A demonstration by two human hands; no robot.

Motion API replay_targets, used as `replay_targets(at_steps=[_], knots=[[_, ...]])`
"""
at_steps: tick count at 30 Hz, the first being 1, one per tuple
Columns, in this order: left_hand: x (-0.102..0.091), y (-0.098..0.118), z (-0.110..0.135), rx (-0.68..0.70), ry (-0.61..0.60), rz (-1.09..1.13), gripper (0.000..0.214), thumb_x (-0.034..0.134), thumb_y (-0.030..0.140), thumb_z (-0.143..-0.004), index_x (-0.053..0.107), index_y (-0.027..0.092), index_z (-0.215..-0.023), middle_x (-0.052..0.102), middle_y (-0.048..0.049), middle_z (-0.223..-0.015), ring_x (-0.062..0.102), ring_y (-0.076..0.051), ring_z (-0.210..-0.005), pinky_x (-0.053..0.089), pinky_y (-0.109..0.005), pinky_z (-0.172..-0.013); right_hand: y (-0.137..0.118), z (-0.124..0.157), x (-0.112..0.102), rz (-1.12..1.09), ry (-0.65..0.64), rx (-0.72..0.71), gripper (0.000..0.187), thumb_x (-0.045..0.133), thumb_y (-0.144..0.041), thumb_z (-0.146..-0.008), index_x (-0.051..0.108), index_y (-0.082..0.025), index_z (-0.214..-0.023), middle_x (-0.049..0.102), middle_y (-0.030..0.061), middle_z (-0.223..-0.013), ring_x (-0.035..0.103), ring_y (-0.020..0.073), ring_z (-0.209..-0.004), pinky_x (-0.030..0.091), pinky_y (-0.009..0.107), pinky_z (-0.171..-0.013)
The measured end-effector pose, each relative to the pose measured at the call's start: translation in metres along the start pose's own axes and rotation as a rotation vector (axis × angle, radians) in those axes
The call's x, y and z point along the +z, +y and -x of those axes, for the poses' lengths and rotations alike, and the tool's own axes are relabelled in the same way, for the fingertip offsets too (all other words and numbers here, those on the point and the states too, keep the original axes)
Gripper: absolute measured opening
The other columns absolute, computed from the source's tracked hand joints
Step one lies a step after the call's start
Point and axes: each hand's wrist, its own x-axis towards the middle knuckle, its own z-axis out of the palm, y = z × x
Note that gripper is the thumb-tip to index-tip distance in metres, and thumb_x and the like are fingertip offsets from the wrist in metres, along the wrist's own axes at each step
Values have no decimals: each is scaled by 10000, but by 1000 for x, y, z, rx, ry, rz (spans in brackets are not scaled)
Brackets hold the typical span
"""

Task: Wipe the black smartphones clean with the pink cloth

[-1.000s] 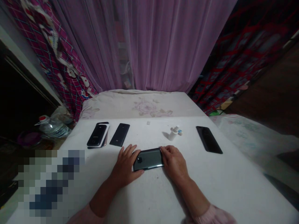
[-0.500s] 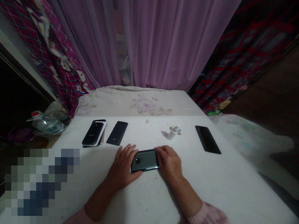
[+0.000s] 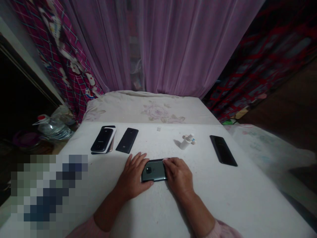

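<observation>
A dark grey-green smartphone (image 3: 156,171) lies back side up on the white cloth, its camera block toward the left. My left hand (image 3: 132,175) grips the left end, with the thumb along the near edge and the fingers at the far edge. At the other end, my right hand (image 3: 179,173) is closed, its bent fingers and thumb pressed together on the phone's right end. Whether anything small is pinched in those fingers is hidden. Beyond the right hand stands a small white spray bottle (image 3: 185,142), with a small whitish item behind it.
To the far left lie a dark phone (image 3: 127,140) and a pile of phones (image 3: 102,139). Another black phone (image 3: 223,150) rests on the right. A tiny pale square (image 3: 158,129) is near the cloth's fold. A water jug (image 3: 55,127) stands beside the table's left edge.
The right fingers have shifted slightly left and cover a little more of the phone's right end. My left hand keeps its hold. The whole view has shifted slightly.
</observation>
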Motion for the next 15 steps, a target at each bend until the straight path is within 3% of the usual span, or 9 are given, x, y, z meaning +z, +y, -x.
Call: replay_targets(at_steps=[6, 15], knots=[[0, -1, -1, 2, 6, 11, 672, 724, 393, -710, 500, 220, -1319, 479, -121, -1460, 371, -341, -1391, 185, -570, -1183, 24, 5, -7, 94, 56, 100, 252, 497, -237, -931, 742, -220, -992, 677, 54, -877, 580, 189, -781, 423, 274, -648], [-2, 3, -3, -2, 0, 3, 661, 709, 366, -717, 494, 210, -1322, 496, -126, -1445, 392, -337, -1376, 202, -570, -1173, -23, -1, 7, -28, 27, -67, 238, 499, -218, -943, 725, -221, -1017, 668, 50, -850, 552, 181, -767, 396, 279, -670]])
